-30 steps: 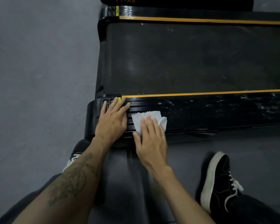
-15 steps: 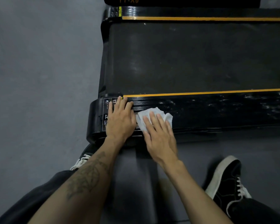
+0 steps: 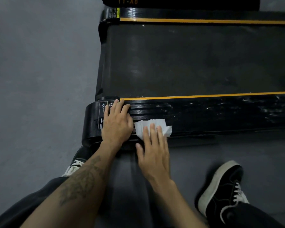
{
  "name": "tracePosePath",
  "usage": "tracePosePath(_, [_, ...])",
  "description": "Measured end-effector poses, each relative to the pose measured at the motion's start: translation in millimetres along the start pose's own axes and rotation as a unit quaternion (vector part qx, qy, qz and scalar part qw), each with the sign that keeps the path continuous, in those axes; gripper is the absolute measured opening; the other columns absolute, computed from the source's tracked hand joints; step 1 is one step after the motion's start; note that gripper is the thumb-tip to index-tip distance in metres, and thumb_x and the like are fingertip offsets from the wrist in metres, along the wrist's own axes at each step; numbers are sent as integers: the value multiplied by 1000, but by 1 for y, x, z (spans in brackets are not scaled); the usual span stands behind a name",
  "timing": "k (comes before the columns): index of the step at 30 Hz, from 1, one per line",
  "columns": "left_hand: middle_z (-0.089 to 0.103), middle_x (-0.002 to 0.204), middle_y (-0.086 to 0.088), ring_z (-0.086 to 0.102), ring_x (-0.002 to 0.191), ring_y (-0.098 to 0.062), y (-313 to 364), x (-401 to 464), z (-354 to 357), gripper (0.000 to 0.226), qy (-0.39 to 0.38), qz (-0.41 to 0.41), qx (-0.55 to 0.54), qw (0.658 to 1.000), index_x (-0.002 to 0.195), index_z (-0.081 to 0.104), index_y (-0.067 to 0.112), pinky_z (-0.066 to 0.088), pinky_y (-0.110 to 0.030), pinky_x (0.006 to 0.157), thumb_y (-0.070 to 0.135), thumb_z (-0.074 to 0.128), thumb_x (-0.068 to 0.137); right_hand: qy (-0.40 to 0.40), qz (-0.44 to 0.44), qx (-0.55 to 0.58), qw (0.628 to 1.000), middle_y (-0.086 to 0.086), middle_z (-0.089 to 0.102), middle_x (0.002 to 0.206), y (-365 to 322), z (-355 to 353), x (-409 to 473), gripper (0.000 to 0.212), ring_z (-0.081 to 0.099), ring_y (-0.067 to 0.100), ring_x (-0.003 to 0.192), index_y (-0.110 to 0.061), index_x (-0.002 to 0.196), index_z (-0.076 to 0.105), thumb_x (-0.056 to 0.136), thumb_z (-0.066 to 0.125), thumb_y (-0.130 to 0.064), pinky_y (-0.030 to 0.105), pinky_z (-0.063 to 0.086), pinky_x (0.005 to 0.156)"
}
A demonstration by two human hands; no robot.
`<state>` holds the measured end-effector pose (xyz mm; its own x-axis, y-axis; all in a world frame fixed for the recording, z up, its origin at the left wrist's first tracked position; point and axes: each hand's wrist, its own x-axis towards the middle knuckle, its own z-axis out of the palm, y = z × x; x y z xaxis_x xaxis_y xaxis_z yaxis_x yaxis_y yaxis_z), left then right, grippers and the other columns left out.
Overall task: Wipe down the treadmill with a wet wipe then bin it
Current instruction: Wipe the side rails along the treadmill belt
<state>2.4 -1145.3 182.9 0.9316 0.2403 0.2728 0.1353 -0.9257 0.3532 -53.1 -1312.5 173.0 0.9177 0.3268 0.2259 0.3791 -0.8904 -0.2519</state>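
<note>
Right, down at the tail end of the treadmill (image 3: 204, 63) now, person crouched beside it on the grey floor (image 3: 39, 79). Left hand (image 3: 117, 122) lies flat on the near side rail (image 3: 220, 112), fingers straight and spread over the end cap with its white safety labels (image 3: 102, 119), bracing and holding nothing. Just beside it, the right hand (image 3: 153, 150) has straight fingers pressed down on the wet wipe (image 3: 148, 125), which lies crumpled on that same rail, close to the left hand's edge. So neither hand is curled round anything; the wipe is pinned under fingertips, not gripped.

That wipe looks thin, limp and damp, practically weightless. I'd judge it will bunch and fold under a push, and one corner already sticks up on the right. Flat pressure across the middle should drag it along the ribbed plastic; to lift it for the bin, pinching the bunched middle seems the safest hold.

Streaks show on the rail farther right, and the belt (image 3: 187, 66) looks dull and marked, so plenty of wiping appears left. A black shoe (image 3: 220, 191) sits on the floor at lower right. No bin in sight.
</note>
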Motion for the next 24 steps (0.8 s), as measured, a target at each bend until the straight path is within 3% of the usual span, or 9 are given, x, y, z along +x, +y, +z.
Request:
tracePosePath(5, [53,150,-10,38,149,-28,1,-2,1,50,6,-2,-6,1000,135,61,11,24,-55,124,28,35,95,-8,-62,6,998,10,37,163,5,3,17,61,30,30,153,-15,153,47,98,41,-42,52,31,121])
tracePosePath(10, [50,152,-11,36,149,-29,0,1,0,51,-4,18,9,1000,138,59,13,24,-56,123,28,34,96,23,4,-1,1000,13,33,165,6,-1,-3,59,25,32,155,-10,154,45,102,38,-38,50,23,123])
tracePosePath(15, [48,155,-14,38,149,-33,-2,0,0,58,-26,80,2,996,144,58,11,29,-57,122,24,31,94,-5,-68,-4,998,7,32,166,13,-4,6,57,26,28,154,-19,155,44,100,40,-35,50,28,123])
tracePosePath(20, [53,149,-21,41,146,-40,15,3,4,55,-39,25,-2,999,137,60,5,28,-60,121,28,29,98,37,13,-10,999,14,36,163,28,-13,-9,55,28,33,153,-12,152,47,102,40,-33,53,30,121])
tracePosePath(24, [56,140,-22,46,139,-42,29,5,13,32,-14,-8,-5,1000,124,62,1,31,-59,120,14,46,99,35,-44,0,998,12,43,159,35,-11,7,53,37,31,149,-14,149,53,101,41,-32,50,35,118])
